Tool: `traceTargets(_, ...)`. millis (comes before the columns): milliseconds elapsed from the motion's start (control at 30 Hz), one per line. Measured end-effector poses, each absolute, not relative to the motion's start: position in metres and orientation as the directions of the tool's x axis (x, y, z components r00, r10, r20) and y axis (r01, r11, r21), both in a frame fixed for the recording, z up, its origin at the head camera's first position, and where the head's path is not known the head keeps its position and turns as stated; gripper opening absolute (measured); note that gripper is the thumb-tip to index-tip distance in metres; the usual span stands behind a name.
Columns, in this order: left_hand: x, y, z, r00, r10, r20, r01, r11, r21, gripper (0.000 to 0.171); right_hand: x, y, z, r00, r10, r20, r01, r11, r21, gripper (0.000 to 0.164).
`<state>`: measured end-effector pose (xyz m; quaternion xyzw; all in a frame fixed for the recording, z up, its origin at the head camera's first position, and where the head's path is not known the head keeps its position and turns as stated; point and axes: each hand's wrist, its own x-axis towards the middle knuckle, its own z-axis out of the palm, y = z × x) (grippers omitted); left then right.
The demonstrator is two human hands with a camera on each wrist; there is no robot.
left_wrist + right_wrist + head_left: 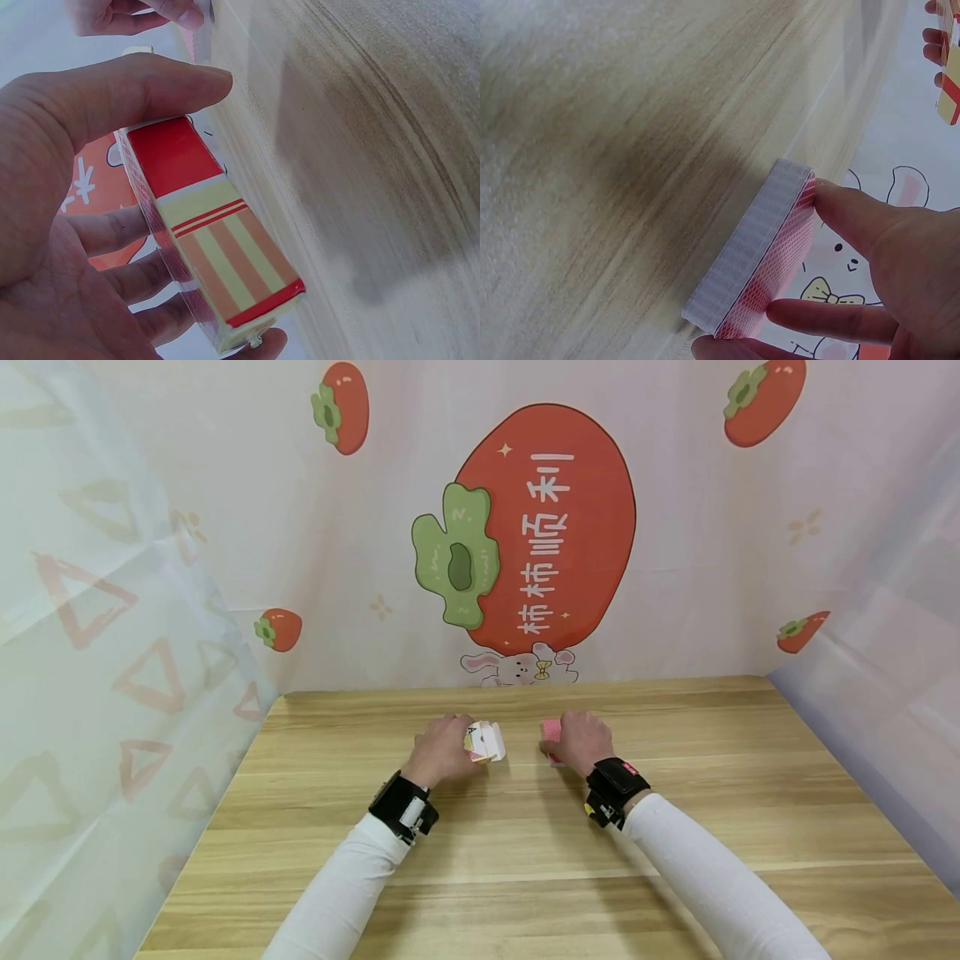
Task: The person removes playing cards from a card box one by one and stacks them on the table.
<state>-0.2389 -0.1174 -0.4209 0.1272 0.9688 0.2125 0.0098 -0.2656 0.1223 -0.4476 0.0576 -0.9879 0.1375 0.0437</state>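
My left hand (pixel 442 750) grips a playing card box (pixel 217 225), its thumb across one end and its fingers along the far side. The box has a red panel and cream-and-orange stripes on its narrow side; its white flap (pixel 494 741) stands open towards the right. My right hand (pixel 583 742) holds a deck of playing cards (pixel 757 255) by its ends, thumb at one and fingertips at the other. Red patterned backs face up on the deck, and its white card edges show along the side. The deck is close over the wooden table (pixel 517 860).
Behind the table's back edge hangs a pale cloth (pixel 675 635) printed with a large red persimmon (pixel 592 552) and a rabbit. More pale cloth (pixel 142 693) stands along the left side. Both wrists wear black straps (pixel 617 785).
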Motion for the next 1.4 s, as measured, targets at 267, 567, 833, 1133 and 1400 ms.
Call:
traceTargets(267, -0.24, -0.117, -0.422, -0.966, 0.254, 0.04, 0.248, 0.879, 0.408, 0.063, -0.265, 0.123, -0.445, -0.993, -0.088, 0.083, -0.105, 0.967, -0.232, 0.051)
traceTargets(567, -0.238, -0.113, -0.421, -0.965, 0.258, 0.052, 0.257, 0.884, 0.391, 0.064, -0.263, 0.114, -0.427, -0.94, -0.218, 0.263, -0.296, 0.905, -0.307, 0.028)
traceTargets(833, -0.235, -0.107, -0.42, -0.954, 0.29, 0.078, 0.299, 0.888, 0.35, 0.066, -0.256, 0.096, -0.413, -0.824, -0.476, 0.307, -0.564, 0.639, -0.524, 0.011)
traceTargets(1133, -0.235, -0.101, -0.417, -0.945, 0.31, 0.101, 0.325, 0.88, 0.347, 0.067, -0.257, 0.09, -0.413, -0.841, -0.508, 0.187, -0.515, 0.644, -0.566, 0.006)
traceTargets(1400, -0.238, -0.096, -0.415, -0.938, 0.325, 0.122, 0.347, 0.872, 0.345, 0.07, -0.261, 0.09, -0.417, -0.866, -0.47, 0.17, -0.465, 0.632, -0.62, 0.009)
